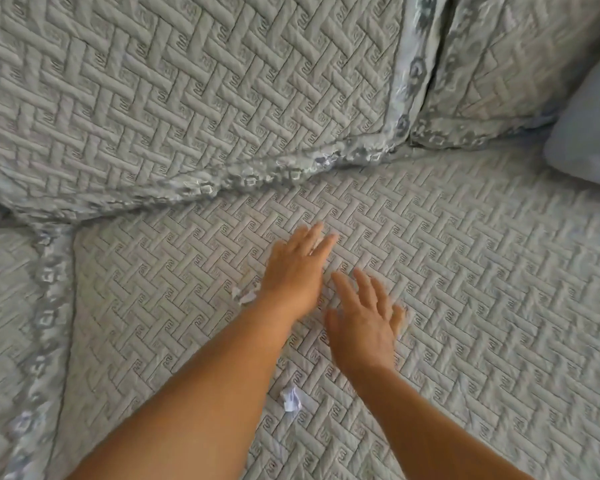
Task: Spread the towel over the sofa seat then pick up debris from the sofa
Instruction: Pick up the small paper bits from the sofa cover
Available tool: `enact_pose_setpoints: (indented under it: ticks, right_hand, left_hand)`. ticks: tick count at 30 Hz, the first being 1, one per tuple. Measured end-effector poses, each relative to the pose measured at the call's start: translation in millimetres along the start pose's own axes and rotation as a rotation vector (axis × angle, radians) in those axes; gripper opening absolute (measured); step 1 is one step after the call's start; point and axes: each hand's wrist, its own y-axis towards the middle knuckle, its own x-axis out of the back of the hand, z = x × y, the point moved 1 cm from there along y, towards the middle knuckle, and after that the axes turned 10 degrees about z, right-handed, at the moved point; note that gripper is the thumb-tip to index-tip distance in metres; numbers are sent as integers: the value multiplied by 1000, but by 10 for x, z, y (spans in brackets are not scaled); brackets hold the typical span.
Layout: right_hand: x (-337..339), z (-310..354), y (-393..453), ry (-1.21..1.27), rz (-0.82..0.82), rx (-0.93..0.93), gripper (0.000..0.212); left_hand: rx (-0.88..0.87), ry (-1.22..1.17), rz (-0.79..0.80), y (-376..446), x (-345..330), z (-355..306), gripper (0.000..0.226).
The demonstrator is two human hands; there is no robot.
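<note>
A pale green quilted towel point(482, 289) with a woven pattern lies flat over the sofa seat. My left hand point(297, 271) rests palm down on it near the middle, fingers stretched out and apart. My right hand point(362, 323) lies just to its right, also palm down with spread fingers. Neither hand holds anything. A small crumpled white paper scrap point(290, 399) lies on the towel between my forearms. Another torn white scrap point(245, 293) sits right beside my left wrist, partly hidden by it.
Quilted back cushions point(187, 98) with a dark patterned trim rise behind the seat. A second covered seat section point(11, 323) lies at the left, edged by the same trim. A blue-grey pillow point(589, 133) sits at the far right.
</note>
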Motion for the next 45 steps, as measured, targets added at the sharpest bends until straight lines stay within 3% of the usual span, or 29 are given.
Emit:
enact_pose_setpoints:
  ticks: [2,6,9,13,17,23,28,34,39,41,45]
  right_hand:
    - [-72,-21,82,16,-2,18,56]
    - [-135,-125,49,108,-137,47,53]
    - [-179,-220,-67,211,-204,-40,42]
    - [-224,-150,-136,313,-171,-63,33]
    - [-443,195,-336,348,-67,88,27]
    - [-749,416,-655,275,-17,249,15]
    - [-932,334,-1045,228,-82,171,15]
    - [-1257,434,-1352,161,-41,87,31]
    - [-1301,512,-1340,-5,42,73,32]
    - [-1224,561,-1252,-88,76,67,22]
    - [-1020,631,-1072,-68,96,-37,17]
  left_hand:
    - [-7,-25,46,126,-38,17,66]
    - [-27,-98,-79,104,-72,92,40]
    - [16,-230,-135,-74,-51,304,29]
    - [2,-255,-83,-457,-121,645,23]
    - [-48,-244,-73,-830,-332,741,8]
    - [90,-328,-84,-1101,-514,851,19]
    - [-9,-462,0,-1644,-699,857,12]
    - [-158,-125,-37,-2233,-1089,885,40]
    - [-178,9,-117,-2124,-1101,954,22]
    - [-181,34,-81,-2000,-1050,976,19]
    - [-99,-129,-84,-1871,-875,964,20]
